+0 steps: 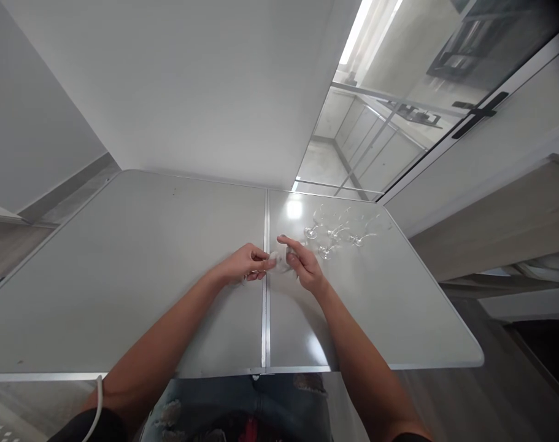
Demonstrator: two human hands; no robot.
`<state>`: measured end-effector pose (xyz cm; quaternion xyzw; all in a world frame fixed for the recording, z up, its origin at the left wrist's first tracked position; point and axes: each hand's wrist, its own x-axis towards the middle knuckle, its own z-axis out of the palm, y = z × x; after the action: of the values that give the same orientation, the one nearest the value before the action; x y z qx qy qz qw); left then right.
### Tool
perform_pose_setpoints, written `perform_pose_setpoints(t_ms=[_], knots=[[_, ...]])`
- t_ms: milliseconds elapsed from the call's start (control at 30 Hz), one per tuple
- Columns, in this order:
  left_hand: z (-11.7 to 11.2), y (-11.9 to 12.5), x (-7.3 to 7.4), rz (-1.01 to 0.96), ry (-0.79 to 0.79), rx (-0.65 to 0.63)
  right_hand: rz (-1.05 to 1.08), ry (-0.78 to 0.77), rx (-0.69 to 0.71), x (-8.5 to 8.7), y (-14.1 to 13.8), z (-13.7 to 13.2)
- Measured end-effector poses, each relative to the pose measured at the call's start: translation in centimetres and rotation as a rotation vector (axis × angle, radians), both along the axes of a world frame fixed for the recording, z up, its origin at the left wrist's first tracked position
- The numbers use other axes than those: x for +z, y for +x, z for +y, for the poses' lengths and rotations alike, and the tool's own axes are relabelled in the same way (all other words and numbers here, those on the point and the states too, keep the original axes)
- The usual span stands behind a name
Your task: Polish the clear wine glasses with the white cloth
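My left hand point(245, 264) and my right hand point(303, 264) meet over the middle seam of a grey folding table point(123, 276). Both are closed in a pinch on a small white piece, perhaps cloth or tissue point(278, 256), held between them just above the tabletop. Beyond my right hand, several clear wine glasses point(339, 230) lie on their sides on the right half of the table, close together. The nearest glass is a short way from my right fingers.
A white wall stands behind the table. A glass partition point(375, 135) with a dark handle is at the back right. A wooden ledge point(504, 221) runs along the right. A white cable point(96, 405) hangs by my left arm.
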<state>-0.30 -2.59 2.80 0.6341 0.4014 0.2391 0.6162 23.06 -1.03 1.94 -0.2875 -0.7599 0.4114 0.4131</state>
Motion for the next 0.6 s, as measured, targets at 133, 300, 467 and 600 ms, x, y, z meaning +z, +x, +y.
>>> perform_pose_setpoints(t_ms=[133, 300, 467, 600], knots=[[0.3, -0.2, 0.5, -0.123, -0.326, -0.014, 0.018, -0.001, 0.026, 0.2, 0.2, -0.2], [0.1, 0.6, -0.8, 0.261, 0.392, 0.246, 0.113, -0.156, -0.139, -0.1, -0.8, 0.9], [-0.6, 2.1, -2.0, 0.570, 0.751, 0.364, 0.203, -0.377, -0.207, -0.2, -1.2, 1.2], [-0.4, 2.1, -1.1, 0.189, 0.319, 0.237, 0.222, -0.322, -0.155, 0.4, -0.9, 0.5]])
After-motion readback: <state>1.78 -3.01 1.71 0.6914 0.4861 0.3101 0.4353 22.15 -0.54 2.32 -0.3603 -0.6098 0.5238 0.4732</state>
